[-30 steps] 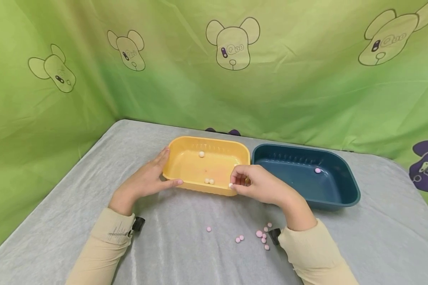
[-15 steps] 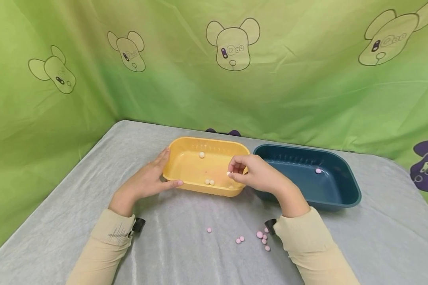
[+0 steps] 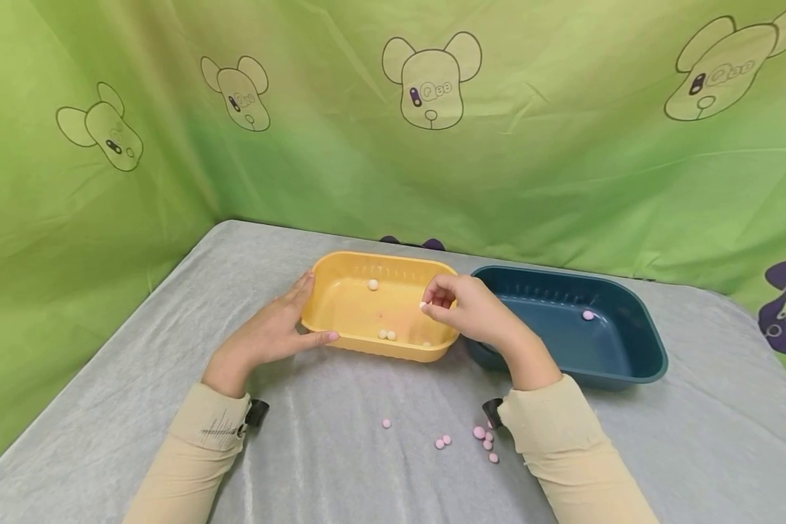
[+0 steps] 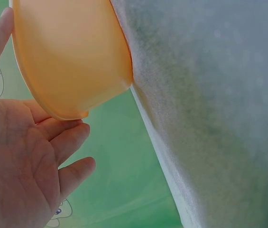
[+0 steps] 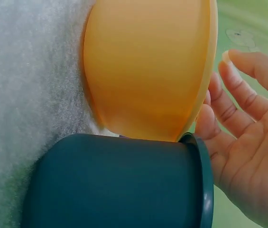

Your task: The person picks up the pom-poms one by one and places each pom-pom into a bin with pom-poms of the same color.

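Surface (image 3: 327,466): soft, fuzzy grey cloth; near edge cut off.
Yellow tub (image 3: 380,348): smooth, round corners, near the surface's back edge; cloth stretches from it to the left edge.
Blue tub (image 3: 563,346): smooth, just beside it, towards the back right corner.
Left hand (image 3: 268,336): wide grip, touching the yellow tub.
Right hand (image 3: 474,313): narrow grip, pinching a tiny white ball (image 3: 423,306) over the yellow tub.
Pink balls (image 3: 479,432): nearer the front; a black thing (image 3: 491,412) partly hides one.
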Motion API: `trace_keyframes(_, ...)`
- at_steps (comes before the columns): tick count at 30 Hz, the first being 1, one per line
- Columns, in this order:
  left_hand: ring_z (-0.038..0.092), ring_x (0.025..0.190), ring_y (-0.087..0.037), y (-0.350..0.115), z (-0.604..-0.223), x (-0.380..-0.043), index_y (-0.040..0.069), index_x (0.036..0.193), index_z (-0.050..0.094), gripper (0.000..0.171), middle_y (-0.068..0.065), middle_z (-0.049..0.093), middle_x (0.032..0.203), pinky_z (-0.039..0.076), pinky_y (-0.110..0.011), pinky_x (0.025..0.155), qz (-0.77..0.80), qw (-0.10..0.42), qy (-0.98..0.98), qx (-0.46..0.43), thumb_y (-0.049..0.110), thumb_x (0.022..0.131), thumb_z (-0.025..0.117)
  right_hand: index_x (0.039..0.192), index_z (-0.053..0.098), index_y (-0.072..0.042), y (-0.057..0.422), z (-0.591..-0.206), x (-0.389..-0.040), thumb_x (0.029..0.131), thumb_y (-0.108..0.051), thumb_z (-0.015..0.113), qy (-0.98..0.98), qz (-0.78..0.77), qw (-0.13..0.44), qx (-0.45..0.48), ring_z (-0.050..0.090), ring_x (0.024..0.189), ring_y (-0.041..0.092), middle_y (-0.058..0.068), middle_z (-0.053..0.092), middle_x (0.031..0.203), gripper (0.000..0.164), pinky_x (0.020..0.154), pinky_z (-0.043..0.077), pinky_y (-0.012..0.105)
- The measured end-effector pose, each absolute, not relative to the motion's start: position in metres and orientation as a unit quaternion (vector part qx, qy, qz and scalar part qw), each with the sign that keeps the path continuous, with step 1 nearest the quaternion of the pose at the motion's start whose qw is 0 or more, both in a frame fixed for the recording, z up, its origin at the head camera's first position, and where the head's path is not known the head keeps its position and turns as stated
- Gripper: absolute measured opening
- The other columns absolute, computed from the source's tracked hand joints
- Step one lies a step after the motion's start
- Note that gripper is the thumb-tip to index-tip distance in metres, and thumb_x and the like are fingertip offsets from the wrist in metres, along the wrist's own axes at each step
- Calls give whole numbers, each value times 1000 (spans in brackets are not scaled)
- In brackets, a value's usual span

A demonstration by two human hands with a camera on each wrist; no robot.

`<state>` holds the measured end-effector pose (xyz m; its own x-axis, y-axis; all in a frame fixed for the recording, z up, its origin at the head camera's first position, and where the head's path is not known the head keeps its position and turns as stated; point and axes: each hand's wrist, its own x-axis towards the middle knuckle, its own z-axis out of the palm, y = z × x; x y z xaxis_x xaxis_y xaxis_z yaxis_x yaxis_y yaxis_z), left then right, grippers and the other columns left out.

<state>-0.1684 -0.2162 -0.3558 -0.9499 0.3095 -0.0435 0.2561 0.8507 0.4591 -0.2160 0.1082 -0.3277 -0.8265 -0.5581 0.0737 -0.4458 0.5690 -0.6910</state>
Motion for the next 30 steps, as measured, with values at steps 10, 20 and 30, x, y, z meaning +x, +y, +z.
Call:
trace_keyframes(10, 12, 155, -31, -215, -357, -168, -1, 157, 6, 112, -15, 4, 167, 18, -49, 124, 232, 53, 960, 150, 66, 87, 62, 96, 65, -6, 115, -328, -213, 94, -12, 66, 888, -358, 80, -278, 55, 82, 17, 6, 62, 86, 6, 72, 46, 32)
trace_keyframes(20, 11, 155, -29, -215, -356, -167, 0, 157, 6, 112, -12, 2, 167, 18, -48, 124, 236, 56, 958, 150, 66, 87, 62, 106, 68, -8, 136, -315, -197, 96, -18, 65, 906, -325, 45, -269, 53, 103, 29, 7, 65, 105, 14, 81, 44, 37)
trace_keyframes(30, 11, 154, -33, -215, -357, -169, -2, 157, 6, 113, -14, 2, 167, 18, -50, 124, 234, 52, 959, 155, 66, 86, 62, 120, 66, -7, 172, -302, -171, 97, -21, 65, 917, -309, -4, -253, 49, 122, 35, 13, 64, 122, 27, 98, 42, 59)
